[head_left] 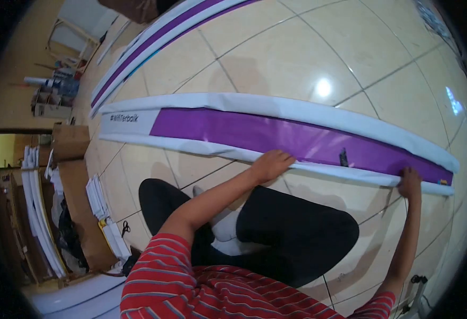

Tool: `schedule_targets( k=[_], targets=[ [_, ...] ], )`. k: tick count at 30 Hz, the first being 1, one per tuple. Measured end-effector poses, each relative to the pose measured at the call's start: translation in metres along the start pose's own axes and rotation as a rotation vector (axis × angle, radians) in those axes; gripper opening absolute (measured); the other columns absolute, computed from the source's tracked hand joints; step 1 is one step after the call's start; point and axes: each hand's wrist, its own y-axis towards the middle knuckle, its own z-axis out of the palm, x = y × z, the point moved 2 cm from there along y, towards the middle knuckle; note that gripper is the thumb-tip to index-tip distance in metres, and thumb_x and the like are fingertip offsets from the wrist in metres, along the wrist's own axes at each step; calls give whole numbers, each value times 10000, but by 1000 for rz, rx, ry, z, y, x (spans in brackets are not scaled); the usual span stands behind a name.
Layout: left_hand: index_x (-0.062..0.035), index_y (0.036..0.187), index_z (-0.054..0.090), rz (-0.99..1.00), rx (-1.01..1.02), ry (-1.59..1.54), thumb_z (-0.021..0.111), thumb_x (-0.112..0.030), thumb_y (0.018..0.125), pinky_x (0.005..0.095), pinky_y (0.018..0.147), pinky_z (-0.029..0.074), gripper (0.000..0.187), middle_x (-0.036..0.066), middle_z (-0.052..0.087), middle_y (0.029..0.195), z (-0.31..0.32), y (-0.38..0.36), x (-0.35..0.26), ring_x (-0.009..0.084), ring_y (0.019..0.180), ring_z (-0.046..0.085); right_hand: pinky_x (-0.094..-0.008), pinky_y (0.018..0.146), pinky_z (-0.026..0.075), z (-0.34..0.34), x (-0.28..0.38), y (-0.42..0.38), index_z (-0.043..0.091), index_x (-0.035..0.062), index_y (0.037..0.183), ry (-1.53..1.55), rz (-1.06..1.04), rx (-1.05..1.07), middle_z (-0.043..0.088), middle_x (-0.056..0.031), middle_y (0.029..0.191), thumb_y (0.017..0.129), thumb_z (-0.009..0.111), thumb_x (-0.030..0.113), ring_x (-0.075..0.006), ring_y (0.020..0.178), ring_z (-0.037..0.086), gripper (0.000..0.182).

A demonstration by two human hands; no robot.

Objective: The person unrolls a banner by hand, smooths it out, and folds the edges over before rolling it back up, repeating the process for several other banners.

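Observation:
A long purple and white printed banner strip [244, 131] lies across the tiled floor in front of my crossed legs, its long white edges folded in. Black lettering shows on its white left end. My left hand [273, 165] has its fingers curled over the near white edge, around the strip's middle. Toward the right end, my right hand [410, 183] grips that same edge, fingertips on the purple. Between the hands, a small dark object [343, 158] rests on the purple. A tiny yellow and blue item [443, 182] sits at the right end.
More purple and white strips [154, 45] lie at the upper left. Scissors [125, 228] are on the floor left of my legs, near white bundles [99, 196] and an opened cardboard box [87, 212]. A person's brown clothing [132, 8] shows at the top.

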Motion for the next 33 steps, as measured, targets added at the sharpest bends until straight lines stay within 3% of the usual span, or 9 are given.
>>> schedule_targets(
  k=[6,8,13,20,22,24,27,30,33],
  targets=[
    [-90,1153,587,-197,262,-378,625,-362,884,442,850,475,384,122,597,1169,-30,52,16,315,1077,569,-478,856,417,-13,207,-10,530,41,1093,111,-530,-408,540,-162,1027,720,694,167,-356,999,526,426],
    [-69,1197,571,53,-229,-216,690,-320,808,464,894,449,478,149,585,1142,-39,28,9,342,1065,553,-490,854,410,-15,207,-3,526,43,1047,128,-498,-374,547,-154,980,735,659,152,-353,975,533,356],
    [-46,1275,559,28,-277,-94,751,-209,678,473,1029,394,648,186,534,1291,-30,-133,141,371,1222,491,-531,986,332,51,79,6,524,45,1100,-25,-446,-516,542,-169,1043,656,723,177,-371,1072,511,503],
    [-25,960,632,-345,31,-79,579,-51,651,474,841,464,315,177,632,1002,-62,-250,234,378,954,583,-477,1019,429,-34,79,-11,468,45,1362,69,-73,256,517,-208,1344,772,649,104,-396,1236,497,619],
    [-27,987,629,-543,142,-24,575,-49,657,488,831,467,335,196,637,1015,-85,-221,237,396,937,587,-452,1025,434,-35,127,23,564,89,1275,145,-314,-155,559,-199,1284,756,735,152,-383,1212,516,551],
    [-30,1058,615,-653,-293,70,633,-132,680,507,888,444,392,219,622,1077,-74,-221,258,413,992,570,-453,1021,431,-65,182,33,552,133,1291,107,-548,-337,552,-182,1296,753,747,133,-391,1193,520,572],
    [-30,1162,591,-553,-533,9,698,-220,711,519,995,395,502,232,575,1190,-71,-203,227,429,1122,519,-425,952,475,-92,191,78,629,141,1210,115,-625,-202,631,-129,1191,781,708,123,-341,1103,580,437],
    [-65,1249,577,-78,-167,-102,770,-227,704,488,1101,334,600,190,501,1333,-82,-170,157,382,1265,447,-396,831,532,-112,182,136,696,55,1077,167,-569,286,713,-155,902,803,648,102,-326,846,681,283],
    [-86,1190,627,53,-154,-33,759,-194,684,438,978,455,534,123,560,1283,-66,-161,155,324,1207,507,-382,883,514,-119,185,162,679,53,1111,223,-272,167,703,-132,1029,772,695,125,-312,953,662,347]
  ],
)
